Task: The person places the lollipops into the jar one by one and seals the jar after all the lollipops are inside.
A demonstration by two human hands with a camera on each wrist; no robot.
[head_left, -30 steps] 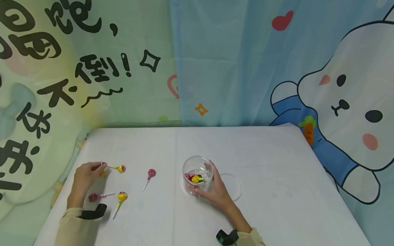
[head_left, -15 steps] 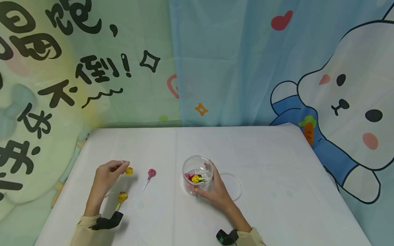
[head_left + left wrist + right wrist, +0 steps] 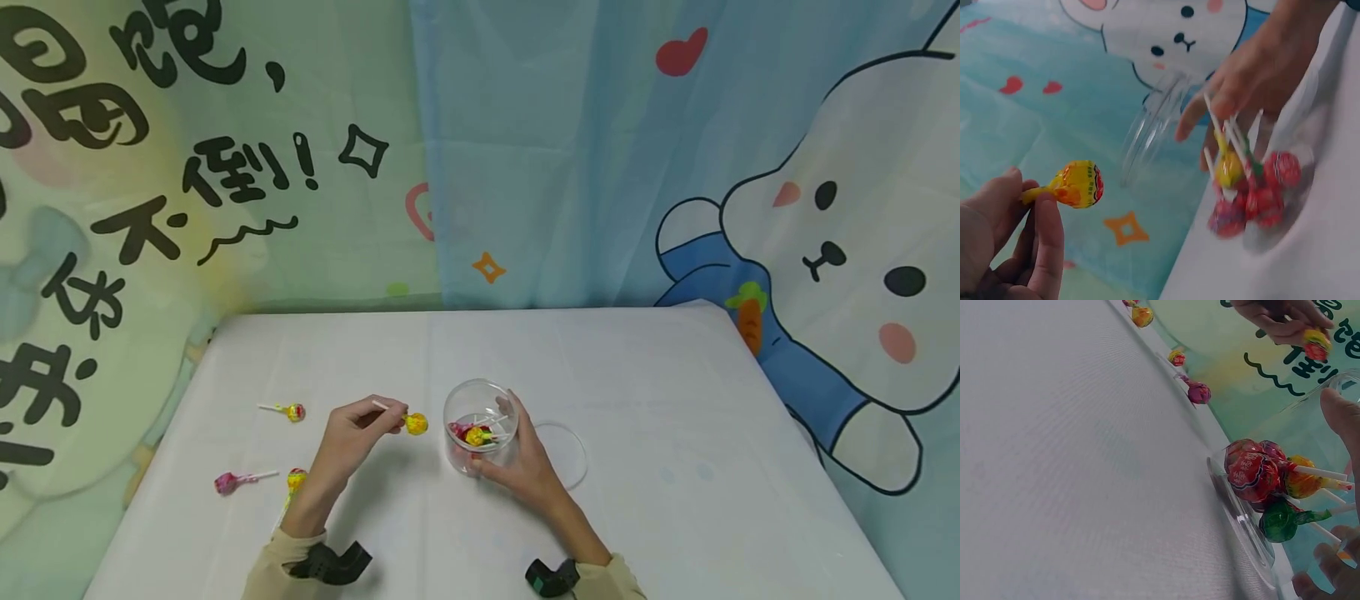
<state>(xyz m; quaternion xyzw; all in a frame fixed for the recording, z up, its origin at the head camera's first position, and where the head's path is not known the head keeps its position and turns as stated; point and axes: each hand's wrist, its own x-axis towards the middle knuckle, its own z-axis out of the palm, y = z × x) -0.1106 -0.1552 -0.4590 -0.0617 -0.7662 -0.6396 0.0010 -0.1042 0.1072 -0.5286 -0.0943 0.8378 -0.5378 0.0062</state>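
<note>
In the head view my left hand (image 3: 358, 437) pinches a yellow lollipop (image 3: 416, 424) close to its candy end, just left of a clear jar (image 3: 459, 454). The candy points toward the jar, its white stick back over the fingers. My right hand (image 3: 522, 467) grips the jar's right side, thumb at the front. Inside the jar lie several wrapped lollipops: red ones (image 3: 1252, 477), a yellow one (image 3: 1300, 478) and a green one (image 3: 1279, 520), with sticks leaning toward the right hand. From the left wrist view, the held lollipop (image 3: 1079, 184) is outside the jar's rim (image 3: 1138, 147).
At the left of the white table (image 3: 637, 400) lie a yellow-and-red lollipop (image 3: 296, 412), a pink one (image 3: 227, 483) and another yellow one (image 3: 296, 481), partly behind the left forearm. A clear round lid (image 3: 583, 458) lies right of the jar. A printed curtain (image 3: 540, 167) hangs behind.
My left hand has lifted the yellow lollipop from the table's left side and carried it right, near the jar. It now covers the middle pink lollipop. The right hand and jar stay put.
</note>
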